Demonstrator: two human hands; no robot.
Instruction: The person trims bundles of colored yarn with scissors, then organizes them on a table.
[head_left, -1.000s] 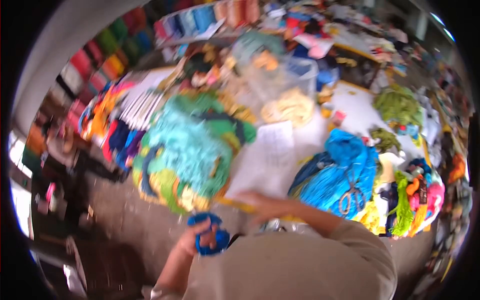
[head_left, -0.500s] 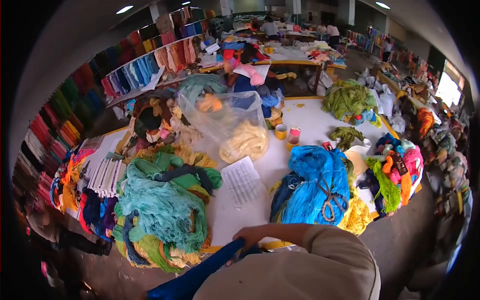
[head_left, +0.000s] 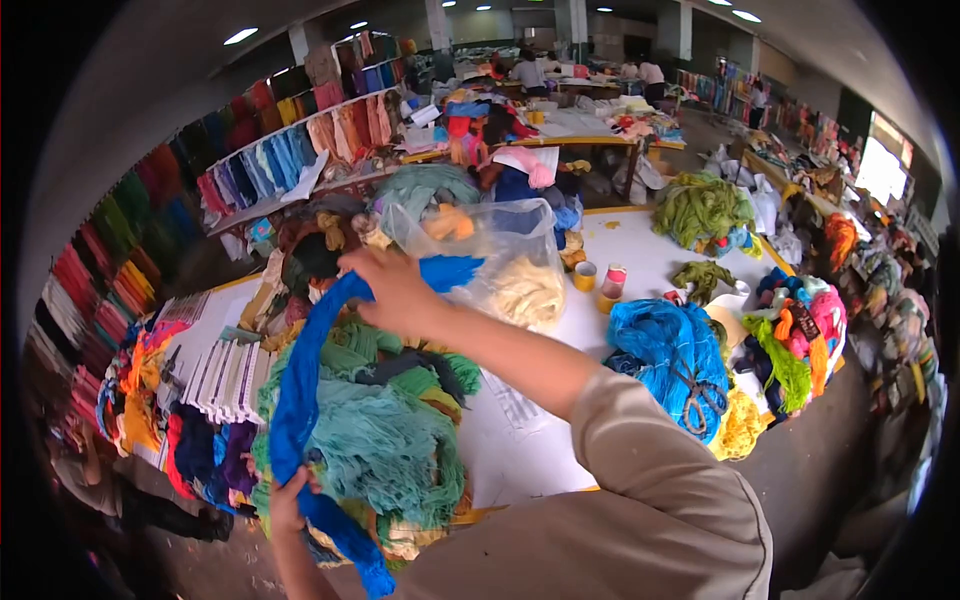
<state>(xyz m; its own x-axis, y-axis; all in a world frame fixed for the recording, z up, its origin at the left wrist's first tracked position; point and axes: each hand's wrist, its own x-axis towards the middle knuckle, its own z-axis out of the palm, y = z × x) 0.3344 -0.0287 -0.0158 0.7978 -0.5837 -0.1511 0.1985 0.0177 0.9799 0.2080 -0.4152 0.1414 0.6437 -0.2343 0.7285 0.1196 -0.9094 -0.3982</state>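
A long hank of deep blue yarn [head_left: 295,400] is stretched between my two hands, over the left part of the table. My right hand [head_left: 390,292] is closed round its upper part, and a loose end sticks out to the right past the fingers. Lower down, my left hand [head_left: 290,502] grips the same hank, whose tail hangs below it. Behind the hank lies a big heap of teal and green yarn [head_left: 385,440]. Just beyond my right hand stands a clear plastic bag [head_left: 480,235] with cream yarn [head_left: 525,292] in it.
A bright blue yarn bundle with scissors [head_left: 700,395] on it lies to the right on the white table [head_left: 530,455]. Small cups [head_left: 584,276], olive yarn [head_left: 703,210] and stacked striped cards [head_left: 225,380] are around. Hanging yarn lines the left wall; people work at far tables.
Both hands have risen and moved left with the blue hank, which was low in front of my body. It now stretches up over the teal heap, and my left hand has come into view.
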